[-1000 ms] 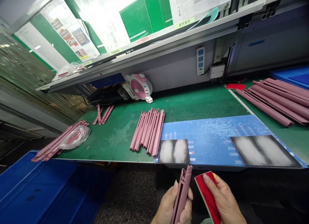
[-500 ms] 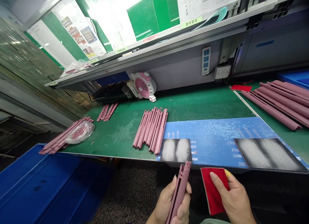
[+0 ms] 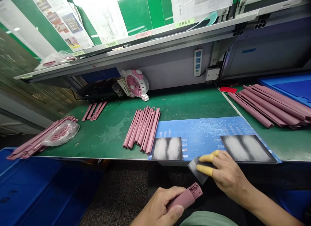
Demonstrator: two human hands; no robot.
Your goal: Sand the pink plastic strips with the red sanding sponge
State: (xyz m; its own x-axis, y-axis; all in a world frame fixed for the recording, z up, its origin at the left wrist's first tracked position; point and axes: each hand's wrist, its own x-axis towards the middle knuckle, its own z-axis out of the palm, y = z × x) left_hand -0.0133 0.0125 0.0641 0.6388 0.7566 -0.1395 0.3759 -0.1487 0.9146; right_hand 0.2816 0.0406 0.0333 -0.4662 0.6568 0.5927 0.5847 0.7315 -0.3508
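This pink moulded plastic bar [image 3: 183,199] looks light and stiff, so I'd hold the smooth body, as my left hand [image 3: 157,208] does with a clenched grip, below the green tabletop [image 3: 97,145], notched end free. My right hand [image 3: 227,174] has its grip pinched on a grey sanding pad [image 3: 199,169] just off the edge.

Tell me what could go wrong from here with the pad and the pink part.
The abrasive pad, pinched between two yellow-capped fingers of the right hand, might slip and fall. The pink plastic part, held in the left hand beyond the bench edge, could drop to the floor if the grip loosens.
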